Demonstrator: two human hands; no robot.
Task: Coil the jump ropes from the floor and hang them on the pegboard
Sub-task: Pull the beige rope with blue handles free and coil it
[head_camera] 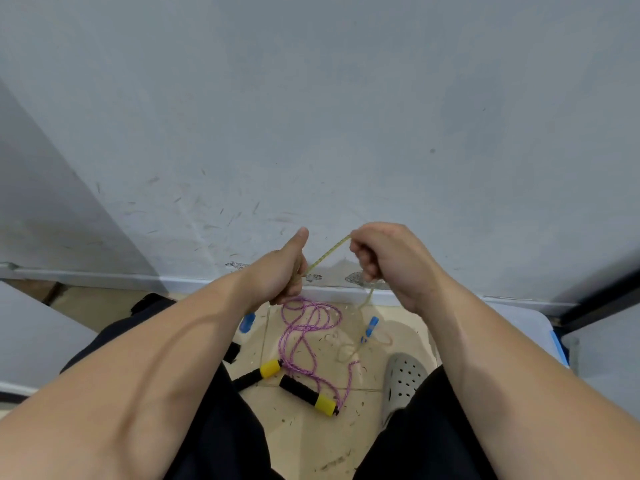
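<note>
Gripping yellow rope (329, 253) in left hand (284, 271) and right hand (384, 261), taut between them. Pink rope (292, 344) loose on floor below the hands; skirting edge (194, 284) close beyond knuckles.

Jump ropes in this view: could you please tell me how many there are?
2. A yellow rope is stretched between the left hand and right hand; a pink rope lies on the floor below them. More may be hidden.

A pale grey-blue wall (311, 98) is filling most of the view, and it is showing scuffs and chipped paint low down. A light baseboard (104, 278) is running along its foot. The beige tiled floor (304, 441) is carrying small bits of debris.
</note>
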